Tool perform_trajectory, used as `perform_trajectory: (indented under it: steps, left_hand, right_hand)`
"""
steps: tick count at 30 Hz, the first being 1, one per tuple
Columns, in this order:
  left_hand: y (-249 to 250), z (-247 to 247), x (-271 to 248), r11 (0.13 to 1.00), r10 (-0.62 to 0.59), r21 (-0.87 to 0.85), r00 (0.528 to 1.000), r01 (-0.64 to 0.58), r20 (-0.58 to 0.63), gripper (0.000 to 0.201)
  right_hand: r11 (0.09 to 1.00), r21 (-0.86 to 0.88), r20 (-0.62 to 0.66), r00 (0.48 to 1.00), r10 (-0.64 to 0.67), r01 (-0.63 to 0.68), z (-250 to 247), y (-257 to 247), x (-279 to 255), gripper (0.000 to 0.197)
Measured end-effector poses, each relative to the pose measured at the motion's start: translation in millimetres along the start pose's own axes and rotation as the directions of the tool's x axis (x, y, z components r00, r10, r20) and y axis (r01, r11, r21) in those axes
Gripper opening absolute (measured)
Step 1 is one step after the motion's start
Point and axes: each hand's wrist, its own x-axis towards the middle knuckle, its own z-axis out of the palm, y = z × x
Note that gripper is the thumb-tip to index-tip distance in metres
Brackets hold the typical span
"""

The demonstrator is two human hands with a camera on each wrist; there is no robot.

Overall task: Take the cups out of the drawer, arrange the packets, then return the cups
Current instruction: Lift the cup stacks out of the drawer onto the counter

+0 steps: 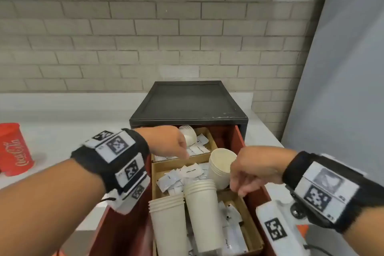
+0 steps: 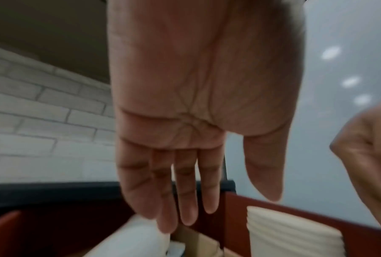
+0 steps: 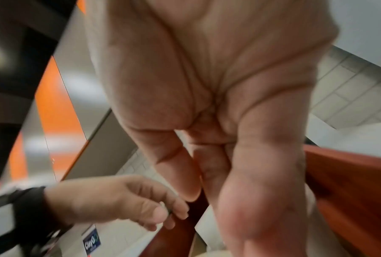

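The red drawer (image 1: 239, 141) stands pulled out, with wooden dividers inside. White packets (image 1: 187, 172) lie loose in its compartments. One stack of white paper cups (image 1: 188, 134) lies in the back compartment, and another stack (image 1: 221, 164) leans at the middle right. Two more stacks (image 1: 202, 214) (image 1: 168, 226) lie toward the front. My left hand (image 1: 182, 151) (image 2: 209, 200) hovers over the back compartment with straight fingers pointing down, holding nothing. My right hand (image 1: 239, 185) (image 3: 211, 200) hangs beside the leaning stack with fingers pointing down, also holding nothing.
The drawer belongs to a black cabinet (image 1: 188, 102) on a white counter against a brick wall. A red Coca-Cola cup (image 1: 14, 149) stands at the far left. A grey panel (image 1: 342, 68) rises on the right, and a white device (image 1: 276, 228) sits at lower right.
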Motion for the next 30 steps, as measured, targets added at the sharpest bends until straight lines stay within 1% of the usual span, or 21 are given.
perform_trajectory:
  steps: [1,3,6,8,11,13,14,16,18,20,23,24,27,29,30]
  left_hand:
    - [7,7,8,0.999,-0.008,0.037,0.995,0.004,0.103,0.042]
    - [19,22,25,0.996,-0.017,0.092,0.977,-0.003,0.213,0.044]
    - [28,36,48,0.995,-0.002,0.098,0.964,-0.025,0.267,0.051]
    - [27,38,60,0.999,0.015,0.035,0.961,-0.025,0.275,0.057]
    - [23,34,70,0.998,-0.017,-0.048,0.948,0.034,0.319,0.066]
    - [20,30,74,0.974,-0.02,-0.207,0.939,0.096,0.343,0.063]
    - [20,28,76,0.95,-0.014,-0.29,0.942,0.117,0.335,0.06]
    - [17,26,78,0.906,-0.018,-0.4,0.958,0.137,0.287,0.057]
    - [12,27,83,0.853,-0.044,-0.493,0.966,0.17,0.256,0.054]
    - [8,29,85,0.771,-0.06,-0.606,0.969,0.198,0.24,0.053]
    - [-1,29,87,0.646,-0.053,-0.737,0.975,0.199,0.217,0.063]
    - [-3,29,86,0.609,-0.037,-0.77,0.977,0.189,0.211,0.062]
    - [-6,24,84,0.502,0.044,-0.851,0.978,0.156,0.205,0.046]
    - [-3,19,79,0.476,0.102,-0.868,0.971,0.143,0.216,0.024]
    - [-2,16,77,0.461,0.128,-0.877,0.968,0.135,0.217,0.016]
  right_hand:
    - [0.999,-0.001,0.024,0.999,0.032,-0.032,5,1,0,0.026]
    - [0.998,-0.029,0.02,0.998,0.057,-0.056,12,4,4,0.036]
    - [0.999,-0.043,-0.04,0.999,-0.004,0.002,16,6,11,0.04]
    - [1.0,-0.009,-0.081,0.997,-0.004,0.004,16,4,17,0.041]
    - [0.999,0.039,-0.126,0.992,-0.015,0.02,14,1,30,0.04]
    - [0.996,0.081,-0.145,0.989,-0.009,0.021,11,-3,39,0.041]
    - [0.993,0.117,-0.149,0.989,0.021,-0.004,11,-4,42,0.043]
    - [0.982,0.183,-0.149,0.986,0.07,-0.042,11,-8,48,0.046]
    - [0.967,0.255,-0.168,0.986,0.02,0.024,10,-10,58,0.044]
    - [0.933,0.346,-0.188,0.982,-0.031,0.096,10,-10,63,0.041]
    - [0.904,0.372,-0.264,0.958,-0.115,0.212,10,-10,70,0.037]
    - [0.884,0.394,-0.278,0.949,-0.148,0.253,10,-10,70,0.035]
    - [0.788,0.496,-0.301,0.924,-0.237,0.364,12,-12,71,0.032]
    - [0.699,0.558,-0.356,0.89,-0.285,0.447,14,-16,74,0.029]
    - [0.65,0.573,-0.392,0.864,-0.317,0.499,15,-19,74,0.027]
